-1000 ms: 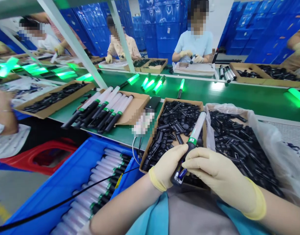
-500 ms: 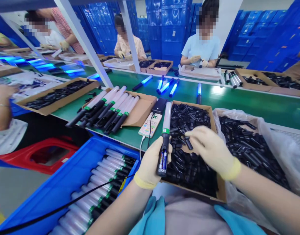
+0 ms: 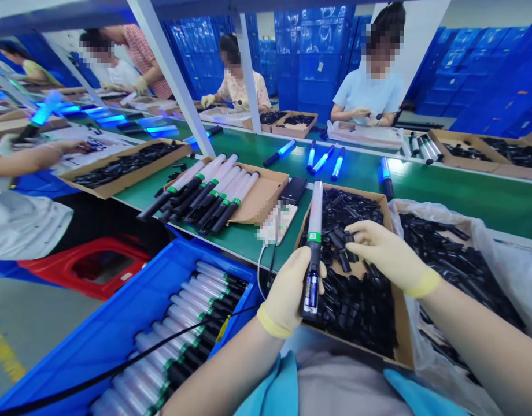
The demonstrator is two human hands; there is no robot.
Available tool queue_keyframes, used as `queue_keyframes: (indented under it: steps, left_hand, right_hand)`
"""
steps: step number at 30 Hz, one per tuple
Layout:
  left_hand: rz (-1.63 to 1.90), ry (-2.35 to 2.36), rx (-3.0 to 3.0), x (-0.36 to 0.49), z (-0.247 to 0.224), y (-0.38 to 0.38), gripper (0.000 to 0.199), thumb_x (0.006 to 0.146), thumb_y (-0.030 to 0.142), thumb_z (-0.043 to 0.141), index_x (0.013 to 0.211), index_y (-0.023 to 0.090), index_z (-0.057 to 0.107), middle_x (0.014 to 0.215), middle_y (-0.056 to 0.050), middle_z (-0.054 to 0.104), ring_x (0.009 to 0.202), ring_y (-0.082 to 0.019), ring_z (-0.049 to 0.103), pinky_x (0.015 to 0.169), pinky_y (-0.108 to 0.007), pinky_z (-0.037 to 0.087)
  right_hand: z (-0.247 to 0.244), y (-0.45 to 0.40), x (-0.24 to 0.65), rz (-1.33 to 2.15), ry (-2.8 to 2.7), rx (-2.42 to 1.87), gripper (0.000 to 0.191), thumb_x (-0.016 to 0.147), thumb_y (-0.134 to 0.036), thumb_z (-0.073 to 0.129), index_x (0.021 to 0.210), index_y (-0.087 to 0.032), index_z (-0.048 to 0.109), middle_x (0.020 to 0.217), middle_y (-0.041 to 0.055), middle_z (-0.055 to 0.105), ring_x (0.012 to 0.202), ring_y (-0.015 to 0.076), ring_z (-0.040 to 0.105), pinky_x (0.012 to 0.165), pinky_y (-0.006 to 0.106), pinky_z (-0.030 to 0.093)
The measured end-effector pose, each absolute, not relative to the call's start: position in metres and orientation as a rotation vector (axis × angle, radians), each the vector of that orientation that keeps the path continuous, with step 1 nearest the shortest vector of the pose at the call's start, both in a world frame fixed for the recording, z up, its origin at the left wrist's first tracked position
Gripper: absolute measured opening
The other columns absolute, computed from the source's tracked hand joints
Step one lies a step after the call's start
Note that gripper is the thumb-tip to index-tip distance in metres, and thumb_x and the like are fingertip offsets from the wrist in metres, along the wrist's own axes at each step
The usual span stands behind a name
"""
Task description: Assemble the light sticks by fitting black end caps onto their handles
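Note:
My left hand (image 3: 287,292), in a pale glove, is wrapped round the black handle of a light stick (image 3: 315,219). The stick has a clear, unlit tube and a green band, and it points away from me. Its battery compartment is uncovered, with blue batteries (image 3: 311,289) showing inside. My right hand (image 3: 385,257), gloved too, is over a cardboard box (image 3: 403,326) of small black plastic parts (image 3: 357,312). Thumb and fingers pinch a small black plastic part (image 3: 348,237), partly hidden by the fingertips.
Unlit light sticks (image 3: 214,193) lie piled left on cardboard. A phone (image 3: 283,222) with a cable lies beside them. A blue crate (image 3: 92,329) of sticks stands lower left. Lit sticks (image 3: 322,160) lie on the green belt (image 3: 361,167). A plastic-lined box (image 3: 478,231) is right; co-workers sit opposite.
The view has shifted, so most things appear farther right. My right fingers have closed in on a black part in the box. My left hand still grips the light stick.

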State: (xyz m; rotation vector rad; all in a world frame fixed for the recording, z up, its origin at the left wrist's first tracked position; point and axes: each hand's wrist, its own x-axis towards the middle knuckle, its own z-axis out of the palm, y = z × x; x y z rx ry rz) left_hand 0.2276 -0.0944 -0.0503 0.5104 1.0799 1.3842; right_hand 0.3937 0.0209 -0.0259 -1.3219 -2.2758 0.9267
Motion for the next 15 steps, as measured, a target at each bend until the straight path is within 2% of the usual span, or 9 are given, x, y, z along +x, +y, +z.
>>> queue_keyframes:
  steps: [1,3,6,9,12,15]
  left_hand:
    - [1.374,1.071,0.517,0.232,-0.049,-0.093,0.040,0.088,0.055,0.054,0.083,0.015,0.055,0.069,-0.002,0.059,0.046,-0.008,0.049,0.042,-0.018,0.035]
    - [1.350,1.014,0.524,0.242,-0.045,-0.089,0.039,0.089,0.055,0.053,0.088,0.016,0.057,0.071,-0.001,0.059,0.049,-0.009,0.049,0.045,-0.019,0.036]
    - [1.383,0.888,0.576,0.256,-0.038,-0.083,0.030,0.092,0.045,0.053,0.097,0.017,0.062,0.081,-0.002,0.062,0.065,-0.012,0.056,0.059,-0.022,0.044]
    - [1.443,0.842,0.659,0.267,-0.034,-0.080,0.025,0.094,0.037,0.052,0.092,0.016,0.064,0.086,-0.002,0.062,0.082,-0.014,0.057,0.080,-0.024,0.045]
    - [1.455,0.863,0.686,0.275,-0.034,-0.079,0.027,0.093,0.040,0.053,0.086,0.016,0.063,0.081,-0.001,0.059,0.077,-0.013,0.053,0.079,-0.025,0.044]
    - [1.464,0.853,0.665,0.281,-0.034,-0.081,0.029,0.093,0.042,0.053,0.084,0.017,0.061,0.077,0.000,0.056,0.071,-0.012,0.050,0.072,-0.025,0.043]
  right_hand:
    - [-0.018,0.007,0.400,1.076,-2.185,-1.253,0.041,0.089,-0.032,0.059,0.128,-0.021,0.053,0.081,-0.0019,0.061,0.067,0.0122,0.061,0.063,0.025,0.052]
    - [-0.007,-0.021,0.409,1.307,-2.006,-1.130,0.044,0.088,-0.035,0.059,0.130,-0.023,0.053,0.079,-0.0019,0.061,0.061,0.0117,0.059,0.055,0.024,0.050]
    - [-0.004,-0.052,0.415,1.277,-1.959,-1.066,0.028,0.088,-0.037,0.061,0.113,-0.025,0.064,0.095,0.0016,0.067,0.076,0.0145,0.063,0.068,0.027,0.054]
    - [-0.009,-0.065,0.415,1.107,-2.080,-1.056,0.023,0.088,-0.032,0.061,0.110,-0.028,0.066,0.101,-0.0010,0.068,0.086,0.0150,0.064,0.079,0.027,0.053]
    - [-0.013,-0.068,0.417,1.041,-2.149,-1.052,0.023,0.089,-0.027,0.060,0.110,-0.030,0.067,0.091,-0.0042,0.069,0.074,0.0119,0.063,0.072,0.023,0.053]
    - [-0.016,-0.070,0.423,1.022,-2.096,-1.064,0.023,0.089,-0.030,0.060,0.111,-0.029,0.067,0.093,-0.0029,0.070,0.079,0.0136,0.065,0.069,0.024,0.054]
